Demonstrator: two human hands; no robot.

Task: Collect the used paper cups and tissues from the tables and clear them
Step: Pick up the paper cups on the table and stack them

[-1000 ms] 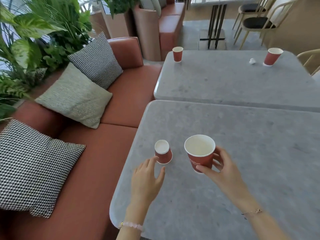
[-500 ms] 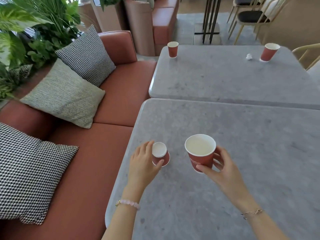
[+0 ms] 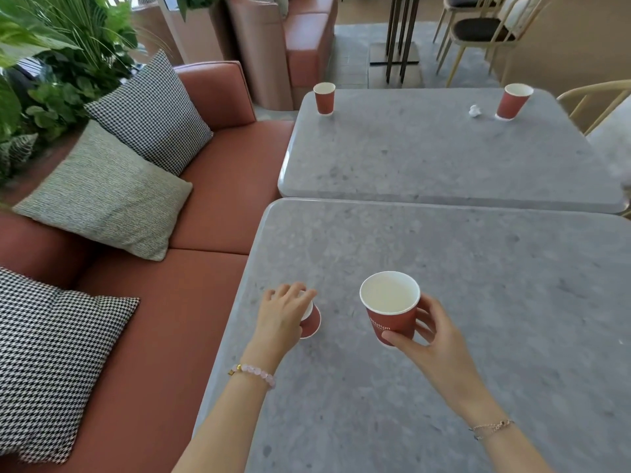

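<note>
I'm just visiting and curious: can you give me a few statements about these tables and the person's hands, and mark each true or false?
1. The right hand holds a large red paper cup. True.
2. The left hand lies flat on bare tabletop. False: its fingers curl over a small red paper cup on the near grey stone table.
3. The far grey stone table carries a left red paper cup and a right red paper cup. True.
4. The crumpled white tissue lies beside the left red paper cup. False: it lies beside the right one.
</note>
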